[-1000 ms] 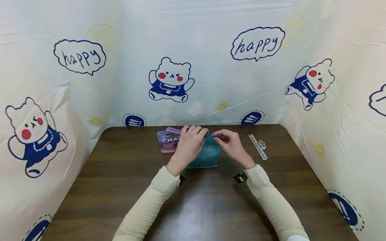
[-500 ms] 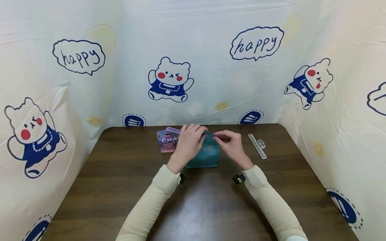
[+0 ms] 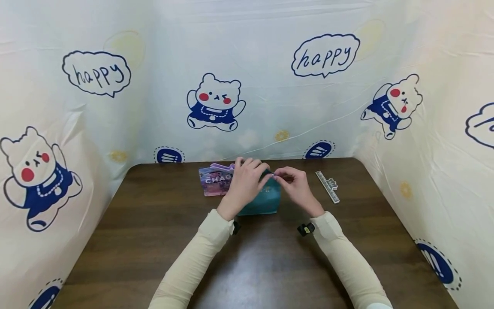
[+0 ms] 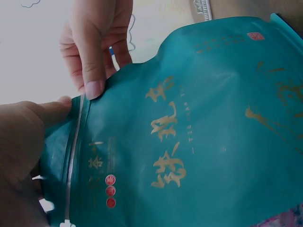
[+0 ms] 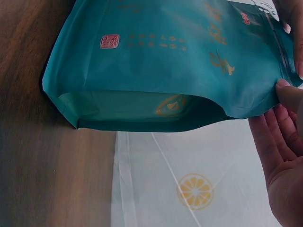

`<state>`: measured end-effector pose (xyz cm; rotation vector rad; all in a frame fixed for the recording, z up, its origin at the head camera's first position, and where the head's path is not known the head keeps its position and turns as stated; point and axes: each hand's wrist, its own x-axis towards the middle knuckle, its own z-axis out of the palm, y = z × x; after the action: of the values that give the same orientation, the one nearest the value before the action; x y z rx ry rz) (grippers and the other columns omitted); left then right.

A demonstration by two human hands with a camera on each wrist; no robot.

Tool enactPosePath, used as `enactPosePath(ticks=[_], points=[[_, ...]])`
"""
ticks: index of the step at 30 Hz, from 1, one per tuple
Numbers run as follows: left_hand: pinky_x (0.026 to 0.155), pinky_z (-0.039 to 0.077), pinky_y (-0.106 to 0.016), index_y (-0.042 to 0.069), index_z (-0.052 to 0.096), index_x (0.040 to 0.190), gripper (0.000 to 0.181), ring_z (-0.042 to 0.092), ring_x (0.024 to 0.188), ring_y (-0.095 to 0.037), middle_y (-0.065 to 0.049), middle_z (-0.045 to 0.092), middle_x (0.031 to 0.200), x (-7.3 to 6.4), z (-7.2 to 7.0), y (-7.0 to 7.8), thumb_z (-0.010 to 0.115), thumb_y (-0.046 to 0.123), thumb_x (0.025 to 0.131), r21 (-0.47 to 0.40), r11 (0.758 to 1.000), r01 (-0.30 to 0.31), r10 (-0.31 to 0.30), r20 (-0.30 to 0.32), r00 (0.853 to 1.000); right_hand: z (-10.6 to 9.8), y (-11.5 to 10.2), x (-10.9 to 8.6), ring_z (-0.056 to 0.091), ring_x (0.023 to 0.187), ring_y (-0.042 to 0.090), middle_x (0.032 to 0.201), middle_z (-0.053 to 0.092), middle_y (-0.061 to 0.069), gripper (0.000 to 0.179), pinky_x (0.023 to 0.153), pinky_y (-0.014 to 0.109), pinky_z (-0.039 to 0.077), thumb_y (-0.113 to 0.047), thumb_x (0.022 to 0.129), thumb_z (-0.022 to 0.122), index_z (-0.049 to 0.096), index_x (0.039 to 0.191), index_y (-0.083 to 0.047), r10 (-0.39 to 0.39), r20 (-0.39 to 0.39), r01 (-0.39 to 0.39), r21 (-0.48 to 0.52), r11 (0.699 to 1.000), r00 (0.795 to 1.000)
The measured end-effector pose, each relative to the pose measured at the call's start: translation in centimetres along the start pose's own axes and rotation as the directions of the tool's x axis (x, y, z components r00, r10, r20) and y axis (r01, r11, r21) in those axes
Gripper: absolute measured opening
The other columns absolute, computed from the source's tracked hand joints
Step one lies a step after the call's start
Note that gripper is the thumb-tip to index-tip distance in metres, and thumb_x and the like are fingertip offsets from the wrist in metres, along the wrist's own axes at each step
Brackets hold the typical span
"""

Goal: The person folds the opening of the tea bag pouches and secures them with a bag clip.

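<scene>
A teal pouch (image 3: 264,204) with gold lettering stands near the table's back edge. My left hand (image 3: 245,182) grips its upper part from the left, covering much of it in the head view. At the top right corner, my right hand (image 3: 296,184) pinches the pouch edge between thumb and fingers. The left wrist view shows a pale zip strip (image 4: 73,156) running along the top, with a small white slider (image 4: 67,223) at its lower end. In the right wrist view the folded bottom gusset (image 5: 132,111) of the pouch is visible.
Left of the pouch lies a purple-pink packet (image 3: 214,184) with white letters, partly behind my left hand. A lilac object (image 3: 221,167) sits at its top. To the right is a white ruler (image 3: 327,187) with a decorated edge. Printed curtain (image 3: 266,98) walls surround the wooden table (image 3: 247,266).
My left hand has shifted slightly right, and its thumb now reaches along the pouch's top toward my right hand. My right hand stays at the same corner.
</scene>
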<state>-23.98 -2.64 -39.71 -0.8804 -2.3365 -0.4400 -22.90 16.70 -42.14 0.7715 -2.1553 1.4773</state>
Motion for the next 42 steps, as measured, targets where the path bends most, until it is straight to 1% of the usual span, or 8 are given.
enactPosePath(ticks=[11, 15, 18, 24, 30, 35, 38, 42], points=[[0.089, 0.040, -0.044, 0.017, 0.072, 0.101, 0.012, 0.062, 0.093, -0.021, 0.000, 0.072, 0.099, 0.3, 0.4, -0.1, 0.071, 0.029, 0.097, -0.003, 1.000, 0.022, -0.022, -0.006, 1.000, -0.4, 0.3, 0.0, 0.071, 0.085, 0.018, 0.098, 0.073, 0.026, 0.013, 0.075, 0.018, 0.055, 0.008, 0.093, 0.066, 0.072, 0.103, 0.012, 0.031, 0.040, -0.034, 0.064, 0.997, 0.999], [0.088, 0.040, -0.044, 0.017, 0.071, 0.101, 0.014, 0.061, 0.092, -0.022, -0.001, 0.071, 0.099, 0.4, 0.4, -0.2, 0.069, 0.030, 0.098, 0.004, 0.999, 0.032, -0.032, -0.005, 0.999, -0.6, 0.7, 0.2, 0.072, 0.087, 0.034, 0.101, 0.072, 0.027, 0.014, 0.077, 0.018, 0.055, 0.009, 0.095, 0.063, 0.072, 0.106, 0.011, 0.052, 0.056, -0.057, 0.095, 0.994, 0.997], [0.088, 0.040, -0.043, 0.016, 0.071, 0.102, 0.015, 0.061, 0.091, -0.022, -0.001, 0.072, 0.099, 0.5, 0.3, -0.1, 0.069, 0.030, 0.098, 0.005, 0.999, 0.035, -0.035, -0.009, 0.999, -0.5, 0.9, 0.4, 0.067, 0.082, 0.044, 0.098, 0.072, 0.028, 0.014, 0.073, 0.017, 0.054, 0.011, 0.094, 0.063, 0.072, 0.104, 0.012, 0.021, 0.046, -0.026, 0.111, 0.994, 0.999], [0.090, 0.041, -0.043, 0.015, 0.071, 0.102, 0.015, 0.061, 0.093, -0.022, -0.002, 0.072, 0.101, 0.5, 0.2, 0.0, 0.072, 0.029, 0.097, -0.024, 0.999, 0.047, -0.047, 0.001, 0.999, -0.3, 1.3, 0.5, 0.060, 0.068, 0.037, 0.087, 0.070, 0.026, 0.013, 0.063, 0.017, 0.049, 0.016, 0.090, 0.065, 0.074, 0.098, 0.012, -0.055, 0.006, 0.054, 0.103, 0.993, 0.998], [0.092, 0.042, -0.044, 0.014, 0.071, 0.105, 0.016, 0.062, 0.096, -0.023, -0.003, 0.073, 0.103, 0.5, 0.3, 0.1, 0.073, 0.028, 0.095, -0.043, 0.998, 0.051, -0.051, 0.020, 0.999, -0.7, 1.5, 0.2, 0.068, 0.079, 0.044, 0.095, 0.071, 0.028, 0.014, 0.072, 0.018, 0.056, 0.013, 0.092, 0.065, 0.073, 0.103, 0.012, 0.001, 0.040, -0.006, 0.138, 0.990, 0.999], [0.092, 0.042, -0.043, 0.015, 0.070, 0.104, 0.016, 0.062, 0.095, -0.022, -0.002, 0.073, 0.102, 0.4, 0.4, 0.1, 0.074, 0.028, 0.095, -0.053, 0.997, 0.056, -0.055, 0.032, 0.998, -1.2, 1.6, -0.3, 0.074, 0.089, 0.025, 0.103, 0.072, 0.027, 0.017, 0.079, 0.026, 0.059, 0.010, 0.091, 0.069, 0.072, 0.107, 0.011, 0.062, 0.098, -0.074, 0.129, 0.989, 0.993], [0.092, 0.042, -0.043, 0.015, 0.070, 0.103, 0.016, 0.062, 0.094, -0.022, -0.002, 0.073, 0.101, 0.3, 0.4, 0.1, 0.073, 0.029, 0.096, -0.050, 0.997, 0.057, -0.056, 0.035, 0.998, -1.3, 1.7, -0.5, 0.073, 0.087, 0.019, 0.100, 0.073, 0.026, 0.014, 0.078, 0.025, 0.059, 0.010, 0.090, 0.069, 0.073, 0.104, 0.011, 0.059, 0.111, -0.071, 0.109, 0.991, 0.992], [0.091, 0.042, -0.043, 0.015, 0.071, 0.104, 0.016, 0.062, 0.095, -0.021, -0.001, 0.073, 0.101, 0.2, 0.5, 0.1, 0.073, 0.029, 0.096, -0.052, 0.997, 0.062, -0.061, 0.036, 0.998, -1.1, 1.8, -0.5, 0.070, 0.079, 0.029, 0.094, 0.073, 0.024, 0.012, 0.073, 0.020, 0.057, 0.011, 0.090, 0.069, 0.074, 0.100, 0.011, 0.020, 0.102, -0.028, 0.077, 0.997, 0.995]])
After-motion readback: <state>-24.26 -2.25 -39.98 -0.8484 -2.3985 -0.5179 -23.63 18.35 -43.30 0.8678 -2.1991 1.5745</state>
